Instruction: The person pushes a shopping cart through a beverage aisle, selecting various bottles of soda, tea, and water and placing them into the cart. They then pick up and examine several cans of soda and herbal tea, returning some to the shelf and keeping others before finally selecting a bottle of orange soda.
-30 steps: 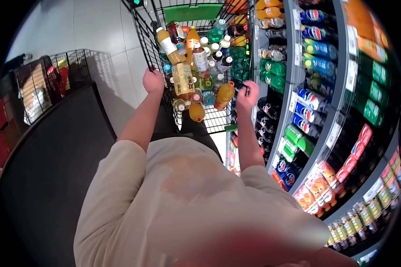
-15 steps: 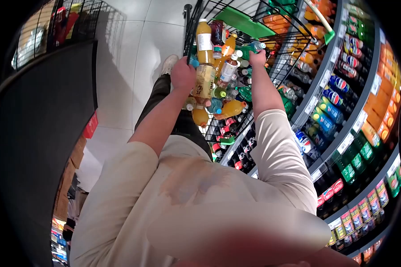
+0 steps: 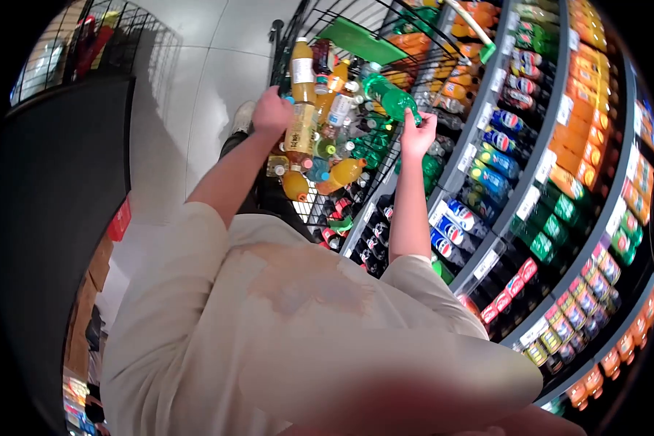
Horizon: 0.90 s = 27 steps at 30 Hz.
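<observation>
My right hand (image 3: 418, 134) is closed on one end of a green plastic soda bottle (image 3: 389, 98), held tilted over the right side of the wire shopping cart (image 3: 320, 25). My left hand (image 3: 272, 112) is closed at the cart's left rim, its fingers partly hidden. Just right of it stands a bottle with a tan label (image 3: 301, 131). An orange juice bottle (image 3: 302, 73) with a white label is farther forward. Several more bottles fill the cart, among them a yellow-orange one (image 3: 344, 174) lying near its close end.
Shelves of soda bottles (image 3: 501, 156) with price tags run along the right. A black panel (image 3: 73, 182) and wire racks (image 3: 58, 54) stand on the left. Between them is a tiled floor (image 3: 203, 94). A green panel (image 3: 363, 40) crosses the cart's far part.
My right hand has drawn the green bottle up out of the pile, toward the cart's right side. The view has shifted to the right. My left hand stays at the cart's rim.
</observation>
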{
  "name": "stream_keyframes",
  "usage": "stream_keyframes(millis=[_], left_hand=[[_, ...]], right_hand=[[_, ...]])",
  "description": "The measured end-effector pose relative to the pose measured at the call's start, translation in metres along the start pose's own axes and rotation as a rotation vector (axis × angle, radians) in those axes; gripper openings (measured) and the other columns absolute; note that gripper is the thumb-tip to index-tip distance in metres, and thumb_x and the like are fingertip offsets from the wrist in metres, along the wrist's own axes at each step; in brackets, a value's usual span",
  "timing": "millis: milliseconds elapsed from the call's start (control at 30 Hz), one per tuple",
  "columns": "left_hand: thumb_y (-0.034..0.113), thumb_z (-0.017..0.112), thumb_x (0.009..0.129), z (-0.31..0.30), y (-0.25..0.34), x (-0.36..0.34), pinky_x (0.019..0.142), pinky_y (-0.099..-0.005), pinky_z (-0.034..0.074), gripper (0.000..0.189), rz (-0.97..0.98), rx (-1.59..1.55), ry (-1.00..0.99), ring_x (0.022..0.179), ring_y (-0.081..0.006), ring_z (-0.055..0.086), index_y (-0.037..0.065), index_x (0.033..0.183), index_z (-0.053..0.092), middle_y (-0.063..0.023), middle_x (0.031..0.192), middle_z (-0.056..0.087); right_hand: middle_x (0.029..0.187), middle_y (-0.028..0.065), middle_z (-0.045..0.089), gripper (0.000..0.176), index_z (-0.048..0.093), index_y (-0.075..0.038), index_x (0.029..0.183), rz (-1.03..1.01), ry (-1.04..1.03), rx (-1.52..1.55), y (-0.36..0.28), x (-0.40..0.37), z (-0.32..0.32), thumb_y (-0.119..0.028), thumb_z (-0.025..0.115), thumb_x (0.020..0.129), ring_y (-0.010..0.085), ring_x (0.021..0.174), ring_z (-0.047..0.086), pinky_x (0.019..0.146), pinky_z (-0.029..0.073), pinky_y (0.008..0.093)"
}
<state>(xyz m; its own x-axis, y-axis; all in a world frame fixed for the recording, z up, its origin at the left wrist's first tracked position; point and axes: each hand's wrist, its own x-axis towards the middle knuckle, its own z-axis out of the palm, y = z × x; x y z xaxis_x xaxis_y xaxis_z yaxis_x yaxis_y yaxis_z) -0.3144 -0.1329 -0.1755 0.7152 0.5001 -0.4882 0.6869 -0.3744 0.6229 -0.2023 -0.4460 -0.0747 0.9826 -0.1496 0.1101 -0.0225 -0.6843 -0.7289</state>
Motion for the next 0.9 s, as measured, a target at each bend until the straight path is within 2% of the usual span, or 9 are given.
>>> stream_keyframes(millis=[167,267,333,400,567,633,667,733,900], left_hand=[[0.014,0.072,0.081,-0.033,0.042,-0.038,0.103,-0.0423,0.045,0.043,0.616,-0.015,0.507,0.118,-0.0371,0.056,0.005,0.122,0.061,-0.0157,0.122,0.062],[0.018,0.073,0.085,-0.033,0.069,-0.076,0.104,-0.0426,0.045,0.046,0.789,-0.245,0.022,0.118,-0.0334,0.058,0.004,0.125,0.058,-0.0166,0.123,0.063],[0.032,0.063,0.1,-0.001,0.074,-0.093,0.099,-0.0413,0.05,0.035,0.235,-0.795,-0.747,0.115,-0.025,0.062,0.008,0.126,0.06,-0.0092,0.13,0.063],[0.038,0.061,0.1,-0.018,0.093,-0.13,0.095,-0.0471,0.054,0.041,-0.646,-1.113,-1.246,0.111,-0.0263,0.065,0.01,0.13,0.059,-0.0103,0.129,0.064],[0.042,0.061,0.099,0.018,0.046,-0.183,0.086,-0.0511,0.059,0.045,-0.598,-0.989,-1.188,0.108,-0.0284,0.067,0.009,0.13,0.058,-0.0112,0.125,0.066],[0.033,0.064,0.099,0.022,0.043,-0.199,0.082,-0.046,0.059,0.036,-0.502,-1.002,-1.137,0.106,-0.0256,0.067,0.01,0.126,0.058,-0.0099,0.122,0.065],[0.028,0.066,0.097,0.023,0.044,-0.207,0.084,-0.0433,0.058,0.035,-0.379,-0.907,-1.108,0.105,-0.0238,0.066,0.01,0.126,0.058,-0.0086,0.12,0.064],[0.019,0.071,0.094,0.018,0.055,-0.222,0.088,-0.0379,0.057,0.034,-0.132,-0.72,-1.045,0.104,-0.0202,0.064,0.012,0.125,0.058,-0.0061,0.117,0.062],[0.024,0.073,0.094,-0.008,0.098,-0.227,0.094,-0.0341,0.051,0.042,0.626,-0.31,-1.138,0.106,-0.0188,0.062,0.01,0.129,0.056,-0.0038,0.118,0.061]], right_hand=[[0.066,-0.0045,0.054,0.02,0.054,-0.007,0.091,0.328,-0.137,0.43,-0.088,-0.029,-0.108,-0.006,0.074,0.09,0.0023,0.047,0.042,0.042,0.032,0.0211],[0.057,-0.0015,0.05,0.017,0.053,-0.008,0.091,0.481,-0.212,0.616,-0.106,-0.059,-0.152,-0.005,0.069,0.093,0.0064,0.033,0.037,0.029,0.025,0.0244],[0.053,-0.0009,0.046,0.015,0.052,-0.01,0.09,0.574,-0.288,0.711,-0.101,-0.083,-0.168,-0.009,0.065,0.097,0.0076,0.032,0.034,0.029,0.025,0.0248],[0.054,-0.0014,0.044,0.017,0.051,-0.012,0.089,0.721,-0.263,0.782,-0.103,-0.108,-0.177,-0.012,0.065,0.098,0.0084,0.033,0.034,0.03,0.024,0.0241],[0.072,0.0001,0.056,0.015,0.053,-0.009,0.104,0.721,-0.033,0.881,-0.052,-0.187,-0.18,-0.019,0.064,0.101,0.0085,0.049,0.049,0.041,0.04,0.0233],[0.093,0.0024,0.063,0.028,0.05,-0.009,0.121,0.844,-0.011,0.875,-0.041,-0.217,-0.183,-0.022,0.065,0.101,0.0118,0.071,0.063,0.056,0.055,0.0273],[0.113,0.008,0.065,0.037,0.051,-0.011,0.127,0.917,-0.155,0.896,-0.036,-0.231,-0.188,-0.033,0.064,0.1,0.0213,0.094,0.068,0.079,0.059,0.0417],[0.127,0.0122,0.063,0.048,0.05,-0.012,0.134,1.048,-0.214,1.28,-0.043,-0.255,-0.192,-0.042,0.062,0.099,0.0296,0.113,0.064,0.097,0.051,0.0541],[0.128,0.0121,0.063,0.056,0.049,-0.008,0.137,0.917,-0.034,1.294,-0.02,-0.298,-0.204,-0.038,0.066,0.094,0.0306,0.111,0.066,0.095,0.057,0.0508]])
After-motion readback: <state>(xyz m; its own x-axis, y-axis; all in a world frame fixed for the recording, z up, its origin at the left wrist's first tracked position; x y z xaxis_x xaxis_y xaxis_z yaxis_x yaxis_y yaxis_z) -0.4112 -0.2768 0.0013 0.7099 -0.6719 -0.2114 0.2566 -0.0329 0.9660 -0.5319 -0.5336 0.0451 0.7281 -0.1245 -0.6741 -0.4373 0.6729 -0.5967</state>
